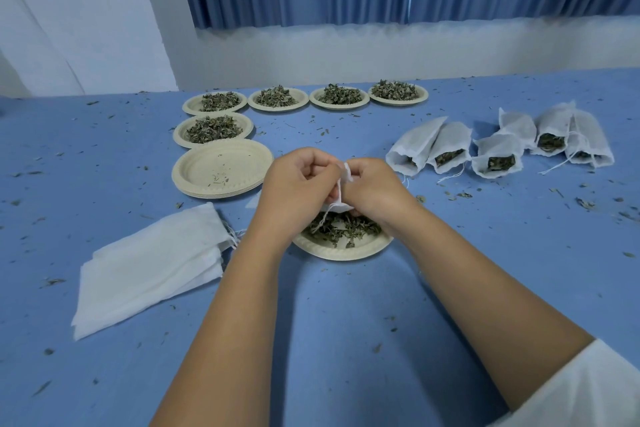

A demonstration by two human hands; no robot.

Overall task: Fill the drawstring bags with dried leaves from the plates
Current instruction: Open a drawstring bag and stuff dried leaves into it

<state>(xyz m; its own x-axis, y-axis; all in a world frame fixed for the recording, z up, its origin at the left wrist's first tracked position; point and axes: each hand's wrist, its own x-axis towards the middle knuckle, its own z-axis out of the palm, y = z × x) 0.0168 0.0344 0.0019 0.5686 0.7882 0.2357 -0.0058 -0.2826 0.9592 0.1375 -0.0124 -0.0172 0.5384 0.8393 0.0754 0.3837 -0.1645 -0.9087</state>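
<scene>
My left hand (298, 180) and my right hand (372, 189) meet over a cream paper plate (367, 246) that holds dried leaves (343, 227). Both pinch the top of a white drawstring bag (341, 196), which hangs between them with its string dangling over the leaves. Most of the bag is hidden by my hands. A flat stack of empty white bags (149, 263) lies to the left. Several filled bags (498, 149) lie on their sides at the right.
Several plates heaped with leaves (277, 97) stand in a row at the back, one more (213, 128) at the left. A stack of emptied plates (221, 168) sits in front of it. Leaf crumbs litter the blue table (346, 322).
</scene>
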